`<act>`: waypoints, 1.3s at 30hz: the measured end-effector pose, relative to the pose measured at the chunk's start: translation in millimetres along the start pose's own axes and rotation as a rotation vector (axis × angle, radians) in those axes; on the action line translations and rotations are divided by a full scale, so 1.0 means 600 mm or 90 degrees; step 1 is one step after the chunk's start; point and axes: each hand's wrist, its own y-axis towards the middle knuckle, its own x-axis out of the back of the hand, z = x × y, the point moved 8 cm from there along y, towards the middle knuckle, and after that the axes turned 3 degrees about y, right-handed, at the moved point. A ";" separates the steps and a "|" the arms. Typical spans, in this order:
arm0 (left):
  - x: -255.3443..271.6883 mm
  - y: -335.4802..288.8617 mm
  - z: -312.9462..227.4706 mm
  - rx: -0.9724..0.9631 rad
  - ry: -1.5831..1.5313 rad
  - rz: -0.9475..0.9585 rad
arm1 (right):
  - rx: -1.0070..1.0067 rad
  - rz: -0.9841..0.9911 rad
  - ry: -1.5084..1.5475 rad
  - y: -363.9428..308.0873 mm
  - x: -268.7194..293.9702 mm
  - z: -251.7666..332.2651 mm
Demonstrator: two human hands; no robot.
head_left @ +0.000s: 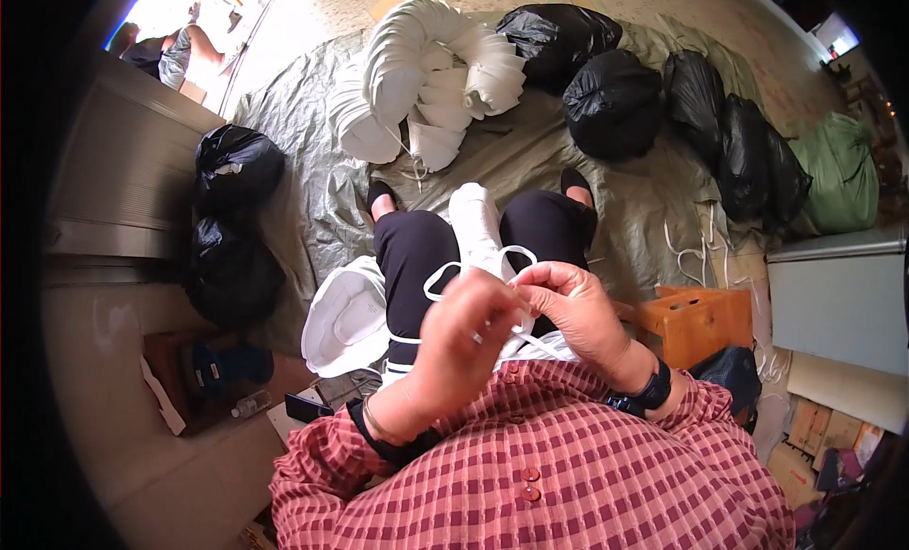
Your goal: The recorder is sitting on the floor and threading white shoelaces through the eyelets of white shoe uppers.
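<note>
In front of my chest, both hands work at a white cord [437,283] that stands in loops. My left hand [464,328] has its fingers drawn together on the cord and is slightly blurred. Close beside it, my right hand [573,309] pinches the cord between thumb and fingers. Under the loops, a long white piece [473,219] with a rounded end lies between my knees; my hands hide its near part. Left of my thigh sits a white, hollow, cup-like piece [346,321].
Curved stacks of nested white pieces [421,62] lie ahead on a grey-green sheet [308,105]. Black bags [614,105] stand at left and right, with a green bag [838,176] at far right. A wooden stool [696,323] is by my right arm. Another person [170,56] sits far left.
</note>
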 end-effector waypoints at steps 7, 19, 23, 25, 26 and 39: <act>-0.025 -0.047 0.108 0.322 -0.395 -0.072 | -0.059 0.050 0.018 -0.001 -0.029 -0.010; 0.008 -0.044 0.078 0.099 -0.226 -0.103 | -0.023 0.068 -0.063 0.002 -0.036 0.026; 0.064 -0.076 0.000 0.337 -0.367 0.030 | 0.382 0.169 -0.729 0.006 -0.054 0.088; 0.156 -0.085 -0.114 0.150 -0.280 0.016 | 0.292 0.223 -0.708 0.028 -0.045 0.054; 0.206 -0.092 -0.139 0.169 -0.298 -0.052 | 0.264 0.244 -0.694 0.037 -0.043 0.039; 0.091 -0.018 -0.189 -0.029 -0.513 0.311 | 0.340 0.439 -0.569 -0.059 -0.097 0.014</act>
